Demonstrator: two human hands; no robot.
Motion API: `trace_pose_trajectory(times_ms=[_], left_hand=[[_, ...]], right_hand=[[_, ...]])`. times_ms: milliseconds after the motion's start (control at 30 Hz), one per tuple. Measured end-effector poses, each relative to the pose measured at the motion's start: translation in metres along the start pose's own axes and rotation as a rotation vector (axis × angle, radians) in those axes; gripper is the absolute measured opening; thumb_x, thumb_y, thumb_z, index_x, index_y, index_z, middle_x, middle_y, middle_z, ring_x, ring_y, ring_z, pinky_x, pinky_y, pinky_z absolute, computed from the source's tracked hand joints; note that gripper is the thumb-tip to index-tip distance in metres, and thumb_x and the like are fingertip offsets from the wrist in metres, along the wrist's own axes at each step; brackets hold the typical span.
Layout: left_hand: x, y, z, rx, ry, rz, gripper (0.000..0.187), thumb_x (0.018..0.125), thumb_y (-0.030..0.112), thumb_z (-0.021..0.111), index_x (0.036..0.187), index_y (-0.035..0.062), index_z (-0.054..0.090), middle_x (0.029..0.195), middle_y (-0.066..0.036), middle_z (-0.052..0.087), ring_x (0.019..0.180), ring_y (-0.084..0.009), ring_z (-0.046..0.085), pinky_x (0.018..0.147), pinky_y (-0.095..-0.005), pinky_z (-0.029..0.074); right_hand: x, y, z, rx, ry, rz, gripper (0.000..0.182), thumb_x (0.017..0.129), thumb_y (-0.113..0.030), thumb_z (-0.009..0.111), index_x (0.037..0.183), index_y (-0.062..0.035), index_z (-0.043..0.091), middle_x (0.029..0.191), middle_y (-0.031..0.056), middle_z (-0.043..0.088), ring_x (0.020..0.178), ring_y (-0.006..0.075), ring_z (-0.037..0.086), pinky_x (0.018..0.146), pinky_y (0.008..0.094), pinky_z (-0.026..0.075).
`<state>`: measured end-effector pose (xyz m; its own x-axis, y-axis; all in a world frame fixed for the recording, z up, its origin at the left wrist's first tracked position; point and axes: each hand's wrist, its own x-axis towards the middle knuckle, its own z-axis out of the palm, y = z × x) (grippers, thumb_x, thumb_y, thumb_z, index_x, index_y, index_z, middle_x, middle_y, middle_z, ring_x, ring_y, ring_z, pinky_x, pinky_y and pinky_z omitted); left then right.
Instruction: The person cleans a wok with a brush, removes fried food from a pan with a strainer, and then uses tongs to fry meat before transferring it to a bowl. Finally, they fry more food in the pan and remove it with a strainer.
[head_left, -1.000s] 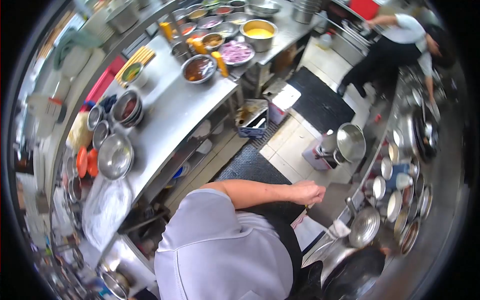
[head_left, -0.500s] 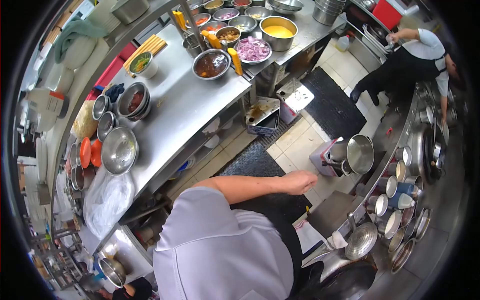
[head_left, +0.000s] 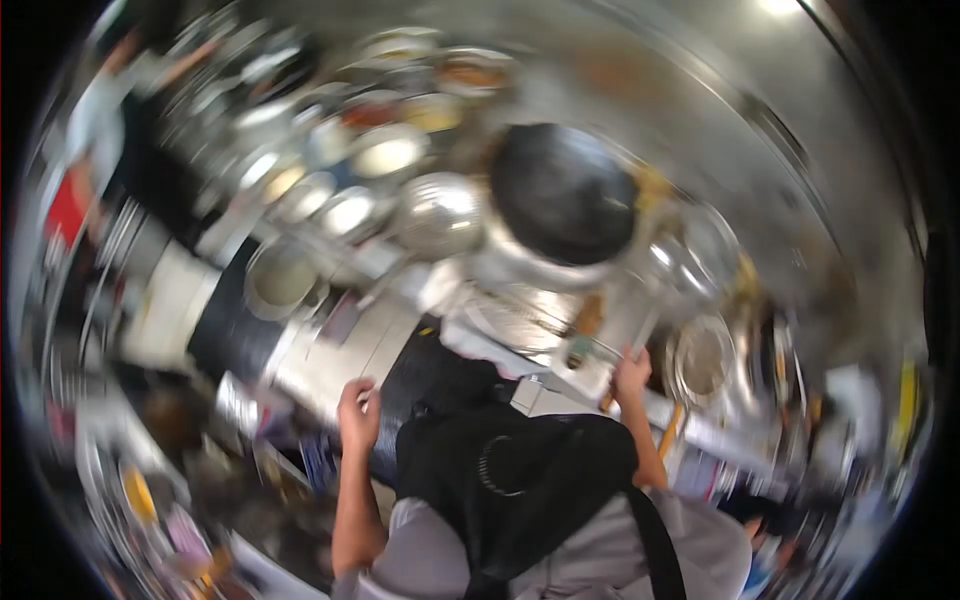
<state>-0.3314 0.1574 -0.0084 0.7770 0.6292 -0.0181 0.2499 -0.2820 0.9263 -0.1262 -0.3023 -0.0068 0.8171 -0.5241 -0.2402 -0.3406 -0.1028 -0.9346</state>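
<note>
My left hand [head_left: 358,412] hangs over the floor beside my black apron [head_left: 520,460], fingers loosely curled and apart from the thumb, nothing in it. At the stove's front edge, my right hand [head_left: 630,375] is closed around what looks like a long thin handle [head_left: 648,328]; blur hides its far end. Just left of that hand sits a small white container [head_left: 583,374]. Ahead of me a dark wok [head_left: 563,193] rests on the stove. A perforated metal strainer [head_left: 439,214] lies to its left, and a round metal pan [head_left: 700,358] lies right of my right hand.
Several seasoning containers [head_left: 390,152] line the counter at the upper left. A metal pot [head_left: 281,278] stands low on the left near a black mat [head_left: 236,325]. A co-worker [head_left: 100,125] in a light top is at the far left. Motion blur smears much of the view.
My view has swung from the prep counter to the stove. My right hand has come into view at the stove edge; my left hand's fingers look looser than before.
</note>
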Motion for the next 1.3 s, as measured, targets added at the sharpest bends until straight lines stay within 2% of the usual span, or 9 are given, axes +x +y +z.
trace_pose_trajectory(times_ms=[233,367,500,567,700,767,900,967,1300], left_hand=[[0.048,0.089,0.12,0.011,-0.42,0.202,0.014,0.09,0.004,0.062,0.102,-0.0025,0.061,0.098,-0.013,0.065,0.091,-0.0219,0.065,0.078,-0.0351,0.056],[0.074,0.157,0.204,0.019,-0.53,0.399,0.011,0.089,0.002,0.062,0.101,-0.0003,0.061,0.103,-0.014,0.066,0.092,-0.0249,0.065,0.078,-0.0346,0.056],[0.1,0.218,0.27,0.047,-0.579,0.591,0.01,0.089,0.002,0.063,0.098,0.0011,0.061,0.106,-0.013,0.066,0.092,-0.0262,0.065,0.077,-0.0324,0.055],[0.109,0.241,0.3,0.013,-0.598,0.653,0.01,0.089,0.002,0.063,0.099,0.0014,0.061,0.106,-0.013,0.066,0.092,-0.0255,0.066,0.077,-0.032,0.055],[0.134,0.257,0.353,-0.06,-0.664,0.603,0.012,0.089,0.002,0.063,0.101,0.0014,0.062,0.105,-0.011,0.066,0.09,-0.0188,0.065,0.078,-0.0292,0.054],[0.149,0.251,0.383,-0.096,-0.664,0.519,0.013,0.089,0.002,0.063,0.102,0.0016,0.063,0.105,-0.009,0.066,0.088,-0.015,0.064,0.079,-0.0273,0.052],[0.181,0.248,0.441,-0.06,-0.63,0.51,0.015,0.088,0.009,0.065,0.102,0.0037,0.064,0.091,-0.005,0.068,0.083,-0.0122,0.063,0.078,-0.0268,0.051],[0.193,0.24,0.476,0.003,-0.578,0.464,0.018,0.087,0.011,0.065,0.104,0.0042,0.062,0.089,-0.007,0.068,0.078,-0.0146,0.066,0.068,-0.0311,0.054],[0.192,0.278,0.539,-0.144,-0.74,-0.087,0.028,0.087,0.017,0.064,0.106,-0.0014,0.057,0.081,-0.012,0.066,0.061,-0.0182,0.066,0.054,-0.0291,0.053]], right_hand=[[0.069,-0.068,-0.06,0.029,0.112,-0.3,0.019,0.096,-0.019,0.053,0.105,-0.003,0.052,0.054,-0.0005,0.047,0.036,0.0095,0.042,0.031,0.0278,0.034],[0.18,-0.088,-0.11,-0.543,0.401,-0.441,0.029,0.09,-0.02,0.057,0.103,0.0053,0.057,0.074,0.0193,0.062,0.074,0.0295,0.066,0.069,0.043,0.053],[0.283,-0.085,-0.137,-0.763,0.357,-0.401,0.031,0.091,-0.022,0.057,0.103,0.0065,0.058,0.075,0.0191,0.064,0.07,0.0276,0.067,0.063,0.0409,0.054],[0.288,-0.112,-0.132,-0.406,0.09,0.033,0.029,0.09,-0.024,0.057,0.091,0.0048,0.059,0.066,0.0163,0.064,0.058,0.0224,0.065,0.052,0.0357,0.052],[0.288,-0.115,-0.138,0.674,-0.234,0.288,0.031,0.095,-0.024,0.055,0.067,-0.0146,0.046,0.049,-0.0056,0.041,0.039,0.0108,0.041,0.038,0.0256,0.036],[0.274,-0.112,-0.152,0.716,-0.368,0.317,0.032,0.095,-0.024,0.057,0.067,-0.015,0.046,0.049,-0.0075,0.04,0.039,0.0096,0.04,0.037,0.0256,0.034],[0.195,-0.161,-0.172,0.677,-0.35,0.358,0.022,0.096,-0.022,0.056,0.076,-0.0132,0.053,0.05,-0.0093,0.037,0.038,0.0061,0.036,0.034,0.0225,0.03],[0.164,-0.181,-0.182,0.7,-0.415,0.332,0.022,0.099,-0.019,0.052,0.113,-0.0031,0.058,0.06,-0.0086,0.042,0.04,-0.0007,0.036,0.033,0.0178,0.031],[0.073,-0.228,-0.126,0.175,-0.538,0.277,0.04,0.091,-0.008,0.058,0.129,0.0005,0.05,0.062,-0.0008,0.048,0.036,0.0049,0.038,0.03,0.022,0.031]])
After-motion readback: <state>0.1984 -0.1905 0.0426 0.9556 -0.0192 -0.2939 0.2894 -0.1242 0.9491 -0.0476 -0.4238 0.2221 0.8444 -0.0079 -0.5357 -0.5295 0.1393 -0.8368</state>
